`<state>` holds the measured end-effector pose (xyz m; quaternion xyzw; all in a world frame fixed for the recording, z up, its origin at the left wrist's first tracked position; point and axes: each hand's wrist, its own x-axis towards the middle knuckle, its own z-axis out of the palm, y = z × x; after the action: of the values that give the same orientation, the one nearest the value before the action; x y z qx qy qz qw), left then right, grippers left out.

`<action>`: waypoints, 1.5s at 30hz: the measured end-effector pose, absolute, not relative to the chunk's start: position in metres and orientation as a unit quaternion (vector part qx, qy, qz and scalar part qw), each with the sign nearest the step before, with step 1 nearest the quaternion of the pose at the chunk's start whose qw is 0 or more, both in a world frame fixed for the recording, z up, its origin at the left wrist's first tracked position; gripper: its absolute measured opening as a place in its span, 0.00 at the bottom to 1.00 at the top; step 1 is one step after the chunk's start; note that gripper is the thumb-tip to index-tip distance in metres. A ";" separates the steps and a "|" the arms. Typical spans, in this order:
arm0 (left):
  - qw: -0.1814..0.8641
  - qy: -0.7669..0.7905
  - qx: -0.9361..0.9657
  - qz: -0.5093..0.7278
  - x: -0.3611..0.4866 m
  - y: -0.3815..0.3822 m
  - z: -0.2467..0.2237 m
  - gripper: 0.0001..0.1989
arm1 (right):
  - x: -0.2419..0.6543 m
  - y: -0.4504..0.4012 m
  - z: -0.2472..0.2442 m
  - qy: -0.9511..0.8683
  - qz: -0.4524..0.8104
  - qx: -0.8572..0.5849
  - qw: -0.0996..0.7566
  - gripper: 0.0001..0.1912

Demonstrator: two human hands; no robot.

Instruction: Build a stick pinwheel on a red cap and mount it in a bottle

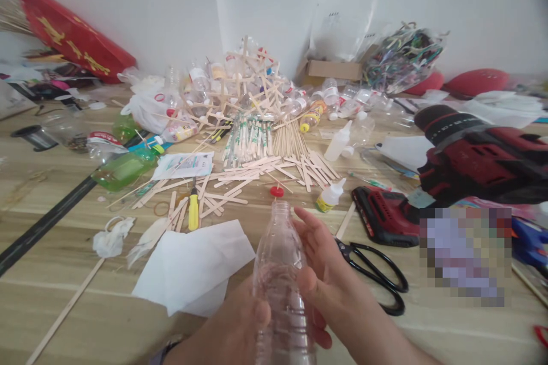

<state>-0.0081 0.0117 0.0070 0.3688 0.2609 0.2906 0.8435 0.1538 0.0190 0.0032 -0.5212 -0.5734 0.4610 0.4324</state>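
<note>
A clear plastic bottle (280, 285) stands upright and uncapped close in front of me, between both hands. My left hand (240, 313) grips its left side, thumb across the front and the other fingers hidden. On the right side, my right hand (327, 274) is curved around the bottle, its thumb against the plastic and its index finger stretched out near the neck. A red bottle cap (277, 191) shows just above the bottle's mouth, with a thin stick seeming to pass through it; whether it joins the bottle I cannot tell. White paper sheets (197, 265) lie left of the bottle.
Black-handled scissors (379, 274) and a red cordless drill (471, 159) lie to the right. A glue bottle (331, 195), flat wooden sticks (231, 185) and a yellow screwdriver (194, 211) lie ahead. Green bottles (128, 168) sit left; plastic bottles (329, 94) crowd the back.
</note>
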 end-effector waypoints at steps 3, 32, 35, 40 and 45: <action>0.867 0.231 0.319 0.304 -0.009 0.010 0.001 0.22 | 0.157 0.023 0.008 -0.523 0.523 -0.501 0.450 0.42; 0.899 0.210 0.234 0.306 -0.008 0.007 -0.010 0.24 | 0.170 0.028 0.011 -0.700 0.291 -0.517 0.398 0.29; 0.906 0.194 0.223 0.302 -0.009 0.009 -0.017 0.23 | 0.176 0.032 0.016 -0.717 0.277 -0.500 0.399 0.27; 0.894 0.221 0.222 0.320 -0.009 0.010 -0.019 0.24 | 0.184 0.033 0.022 -0.749 0.253 -0.507 0.343 0.29; 0.900 0.220 0.236 0.292 -0.008 0.012 -0.005 0.24 | 0.179 0.030 0.022 -0.745 0.271 -0.510 0.334 0.30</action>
<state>-0.0084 0.0124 -0.0053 0.2363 0.2202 0.2922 0.9002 0.1793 0.0302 0.0224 -0.5101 -0.7450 0.2712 0.3336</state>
